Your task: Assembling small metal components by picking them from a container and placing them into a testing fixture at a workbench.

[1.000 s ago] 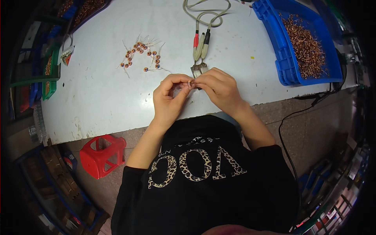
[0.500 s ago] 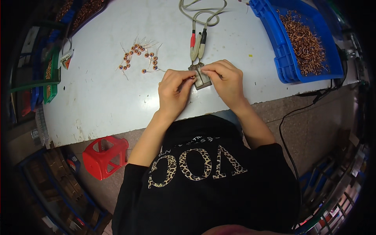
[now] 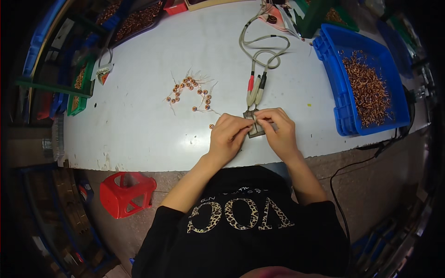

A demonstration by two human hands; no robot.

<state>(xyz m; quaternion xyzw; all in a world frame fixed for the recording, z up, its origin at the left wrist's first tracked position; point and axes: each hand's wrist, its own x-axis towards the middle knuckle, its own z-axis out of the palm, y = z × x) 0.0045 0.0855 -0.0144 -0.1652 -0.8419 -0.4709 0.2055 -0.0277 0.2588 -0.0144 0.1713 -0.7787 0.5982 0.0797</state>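
Note:
My left hand [image 3: 228, 138] pinches at the left side of a small grey metal block [image 3: 256, 135]. A small copper coil showed at its fingertips half a second ago; the fingers now hide most of it. From the other side my right hand [image 3: 281, 134] has thumb and forefinger pressed together over the block's upper part; whatever they hold is too small to make out. Two clips, one with a red sleeve [image 3: 251, 83] and one with a black sleeve [image 3: 263, 82], meet the block's far edge. One loose coil [image 3: 212, 126] lies beside my left hand.
Several wire-tailed coils [image 3: 191, 82] lie in an arc on the white table [image 3: 139, 134]. A blue bin [image 3: 343, 109] of copper parts stands at right. Grey cables [image 3: 244, 44] run to the back. A green tray [image 3: 75, 104] is at left; a red stool [image 3: 116, 199] stands below.
The whole scene has shifted down and rightward in view, showing more of the table's back. Both hands stay at the block, their fingertips closer together, and the coil beside my left hand now shows.

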